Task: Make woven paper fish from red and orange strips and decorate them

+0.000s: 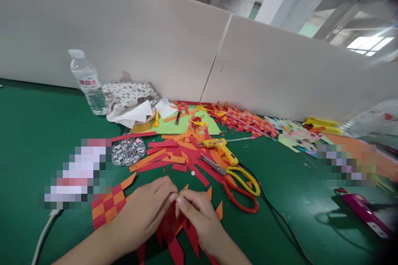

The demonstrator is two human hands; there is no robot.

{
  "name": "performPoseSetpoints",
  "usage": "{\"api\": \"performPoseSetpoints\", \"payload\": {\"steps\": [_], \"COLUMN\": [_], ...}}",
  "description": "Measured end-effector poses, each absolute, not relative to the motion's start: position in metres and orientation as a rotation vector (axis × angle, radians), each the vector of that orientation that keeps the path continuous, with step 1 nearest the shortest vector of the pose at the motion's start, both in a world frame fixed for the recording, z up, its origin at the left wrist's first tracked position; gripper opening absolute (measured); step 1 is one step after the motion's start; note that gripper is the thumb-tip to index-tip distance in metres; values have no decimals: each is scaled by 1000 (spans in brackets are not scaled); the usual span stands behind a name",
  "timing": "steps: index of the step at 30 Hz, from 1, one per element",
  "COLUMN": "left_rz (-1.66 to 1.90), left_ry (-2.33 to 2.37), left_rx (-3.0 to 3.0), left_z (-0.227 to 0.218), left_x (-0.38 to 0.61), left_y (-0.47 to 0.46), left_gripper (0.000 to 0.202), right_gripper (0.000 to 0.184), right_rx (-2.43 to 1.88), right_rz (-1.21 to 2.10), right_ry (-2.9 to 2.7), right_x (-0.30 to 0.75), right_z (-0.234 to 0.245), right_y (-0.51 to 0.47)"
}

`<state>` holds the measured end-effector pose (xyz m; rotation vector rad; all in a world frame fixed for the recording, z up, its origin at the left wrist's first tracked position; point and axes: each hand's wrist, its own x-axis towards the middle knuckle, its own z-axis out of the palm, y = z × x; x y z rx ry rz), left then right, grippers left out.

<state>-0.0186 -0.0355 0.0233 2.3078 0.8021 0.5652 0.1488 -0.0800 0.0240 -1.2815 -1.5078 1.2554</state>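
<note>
Woven paper (107, 207), red and orange, lies flat on the table (37, 132) under both hands. Left hand (144, 213) curled, thumb and forefinger pinched on its top edge; right hand (199, 215) pinched on the same spot, fingertips touching. Likely tucking a strip end; next calls for one pinch holding firm; scissors (241, 186) near, right.

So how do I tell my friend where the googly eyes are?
On the green table, find the clear water bottle standing by the white wall. Just in front of it, slightly right, at the left edge of the red and orange paper strips, lies a round clear dish. It alone is full of tiny black-and-white eyes, not coloured paper.
</note>
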Motion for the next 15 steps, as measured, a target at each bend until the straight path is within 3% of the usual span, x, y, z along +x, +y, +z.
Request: {"api": "performPoseSetpoints", "payload": {"steps": [7, 15], "left_rz": [593, 754], "left_ry": [811, 823], "left_rx": [2293, 1946], "left_z": [18, 19], "left_x": [-17, -15], "left_y": [-37, -43], "left_gripper": [27, 27], "right_gripper": [41, 26], "right_rx": [-1274, -1470], "right_rz": [1189, 399], "right_ry": [-1567, -1786], "right_x": [149, 148], "right_z": [19, 65], "right_y": [-81, -29]}}
